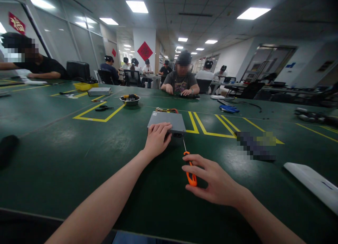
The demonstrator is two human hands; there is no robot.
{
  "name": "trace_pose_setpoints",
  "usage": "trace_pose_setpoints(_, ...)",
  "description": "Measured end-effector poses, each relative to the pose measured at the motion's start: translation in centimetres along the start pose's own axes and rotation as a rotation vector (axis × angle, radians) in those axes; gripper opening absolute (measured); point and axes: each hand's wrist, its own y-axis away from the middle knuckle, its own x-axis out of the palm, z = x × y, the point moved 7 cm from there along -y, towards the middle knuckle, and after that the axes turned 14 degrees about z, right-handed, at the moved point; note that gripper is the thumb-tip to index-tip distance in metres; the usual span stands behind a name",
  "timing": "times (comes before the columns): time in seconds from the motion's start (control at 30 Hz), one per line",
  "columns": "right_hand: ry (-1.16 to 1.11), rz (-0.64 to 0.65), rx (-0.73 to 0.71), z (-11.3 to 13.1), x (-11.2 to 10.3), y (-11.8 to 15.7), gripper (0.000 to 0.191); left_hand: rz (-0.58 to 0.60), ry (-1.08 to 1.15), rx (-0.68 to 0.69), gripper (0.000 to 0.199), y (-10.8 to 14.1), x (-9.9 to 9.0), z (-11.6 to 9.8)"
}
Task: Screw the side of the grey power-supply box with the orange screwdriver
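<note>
On the green tabletop (150, 208), in the head view, a grey power supply unit (175, 120) is seen lying flat straight ahead, its wire bundle (173, 110) at the far edge and its power socket (177, 135) facing the near side. With the wires turned away, the near face appears to be left unobstructed for the tool. The top of the case is covered by the left hand (157, 138), palm down, fingers laid across the metal and not wrapped round it, presumably so that the case is kept from sliding. By the right hand (216, 177), an orange-and-black screwdriver (193, 181) is held loosely between half-curled fingers and thumb; its shaft is angled toward the near right corner, where contact of the tip cannot be confirmed. Such a light hold would let the handle be turned or re-angled easily. Farther off, yellow-handled tools (130, 96) are gathered in a metal bowl (130, 102), probably so that they are kept together, near yellow tape markings (91, 119).
</note>
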Motion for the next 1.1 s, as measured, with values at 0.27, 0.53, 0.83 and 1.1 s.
trace_pose_setpoints(0.27,-0.076,0.012,0.039,-0.30,0.25,-0.18,0.047,-0.014,-0.002,0.003,0.028,0.02,-0.08,-0.06)
trace_pose_setpoints(0.53,0.030,0.002,0.000,-0.17,0.31,-0.01,0.027,-0.006,0.001,-0.004,0.028,0.05,-0.03,-0.04)
trace_pose_setpoints(0.83,-0.049,0.079,0.008,-0.06,0.39,-0.06,0.039,-0.002,0.000,-0.002,0.029,0.04,0.00,-0.05)
trace_pose_setpoints(1.1,-0.020,-0.084,-0.039,-0.18,0.37,0.09,0.040,0.001,0.003,-0.002,0.028,0.01,-0.02,-0.01)
